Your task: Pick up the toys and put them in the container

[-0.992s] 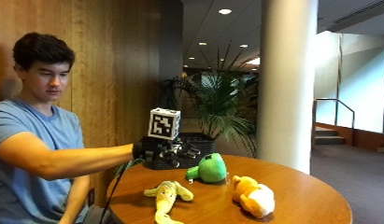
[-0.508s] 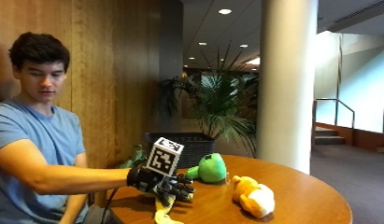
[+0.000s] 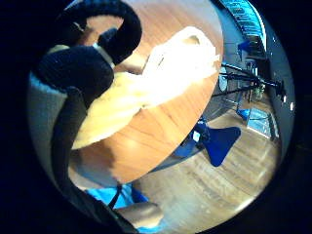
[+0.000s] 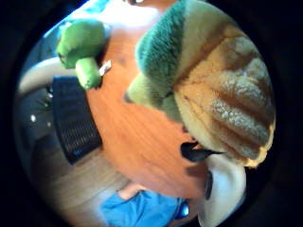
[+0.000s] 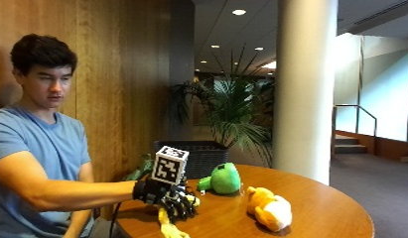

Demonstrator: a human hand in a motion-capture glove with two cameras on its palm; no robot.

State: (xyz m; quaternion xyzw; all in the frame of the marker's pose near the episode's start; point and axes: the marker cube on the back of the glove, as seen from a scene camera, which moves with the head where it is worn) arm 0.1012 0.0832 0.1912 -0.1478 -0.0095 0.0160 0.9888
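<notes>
Wood panelling backs a person seated at the left of a round wooden table [image 5: 322, 198], and a potted palm [image 5: 239, 111] and a pale column [image 5: 306, 84] stand behind it. Taking the green plush toy [image 5: 223, 179] as the landmark: to its left, nearer the person, the gloved right hand [image 5: 169, 198] is down on a yellow-green plush toy [image 5: 169, 229] at the table's near edge. The fingers [image 5: 183, 208] curl downward over the toy's upper part, and its lower end sticks out below the hand. From the thumb side palm view this toy [image 4: 213, 85] fills much of the picture, showing a green fuzzy patch beside ribbed yellow fabric, so it is close against the palm; the outside view does not settle whether the fingers have closed all the way round it. Just behind the green toy, past the table's far edge, stands a dark woven container [image 5: 198, 156]. The green toy itself sits on the tabletop near that edge. To its right, a little apart, an orange and white plush toy [image 5: 269, 209] lies on its side on the wood.
</notes>
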